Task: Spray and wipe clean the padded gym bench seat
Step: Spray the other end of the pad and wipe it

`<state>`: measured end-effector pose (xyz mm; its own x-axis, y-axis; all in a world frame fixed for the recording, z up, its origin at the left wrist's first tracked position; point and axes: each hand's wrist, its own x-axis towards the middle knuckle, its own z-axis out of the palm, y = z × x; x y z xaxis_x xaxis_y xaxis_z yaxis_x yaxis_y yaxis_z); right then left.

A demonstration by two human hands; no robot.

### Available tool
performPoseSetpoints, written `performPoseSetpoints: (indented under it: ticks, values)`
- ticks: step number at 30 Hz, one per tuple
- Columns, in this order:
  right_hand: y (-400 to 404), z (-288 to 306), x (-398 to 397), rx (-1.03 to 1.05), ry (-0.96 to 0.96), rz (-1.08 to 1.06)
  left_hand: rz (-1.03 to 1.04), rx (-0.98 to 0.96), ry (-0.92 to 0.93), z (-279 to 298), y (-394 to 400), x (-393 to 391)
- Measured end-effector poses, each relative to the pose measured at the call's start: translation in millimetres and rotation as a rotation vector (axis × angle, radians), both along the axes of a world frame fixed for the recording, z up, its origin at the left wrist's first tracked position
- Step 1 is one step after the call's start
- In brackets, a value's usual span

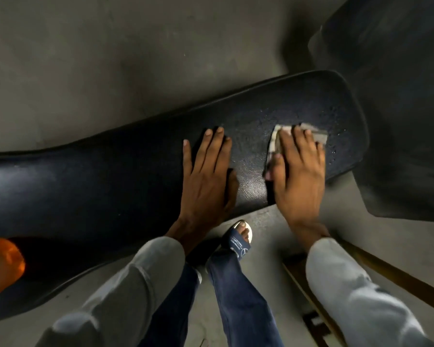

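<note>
Near the bench seat's [140, 186] right end, the right hand [298, 176] presses a soft, limp cloth [318, 137] flat under spread fingers among droplets, while the left hand [206, 176], fingers splayed and empty, braces mid-seat on padding that looks slick when wet.

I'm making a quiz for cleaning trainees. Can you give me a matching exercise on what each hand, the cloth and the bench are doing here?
Things:
1. left hand
2. right hand
3. cloth
4. bench

States:
A. dotted with droplets near its end
B. pressed under a palm
C. flat on bare padding
D. pressing the cloth down

Pairs: 1-C, 2-D, 3-B, 4-A
</note>
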<state>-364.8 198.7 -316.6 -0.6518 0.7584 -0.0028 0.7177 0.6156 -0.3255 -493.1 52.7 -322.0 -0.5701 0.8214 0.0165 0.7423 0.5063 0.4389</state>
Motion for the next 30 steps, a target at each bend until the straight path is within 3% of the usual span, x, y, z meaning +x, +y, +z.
performPoseSetpoints:
  ticks: [3, 8, 12, 16, 21, 23, 26, 30]
  values:
    - [3, 0, -31, 0.005, -0.017, -0.043, 0.006, -0.064, 0.025, -8, 16, 8]
    - [-13, 3, 16, -0.048, -0.066, 0.236, 0.022, -0.067, 0.002, 1, 17, 8]
    - [33, 4, 33, -0.052, -0.023, 0.005, -0.032, -0.029, 0.007, 0, 35, 11]
    - [69, -3, -5, 0.007, -0.019, -0.153, -0.063, -0.062, 0.039, -10, 59, 25]
    - [38, 0, 17, -0.036, -0.070, 0.143, -0.016, -0.055, 0.021, -5, 61, 31]
    - [38, 1, 44, -0.040, -0.070, 0.169, -0.033, -0.043, 0.009, -2, 66, 33]
    - [65, -2, 54, -0.028, -0.006, -0.039, -0.075, -0.056, 0.016, -3, 77, 37]
    - [117, -8, 4, 0.016, 0.034, -0.252, -0.066, -0.073, 0.044, -10, 80, 40]
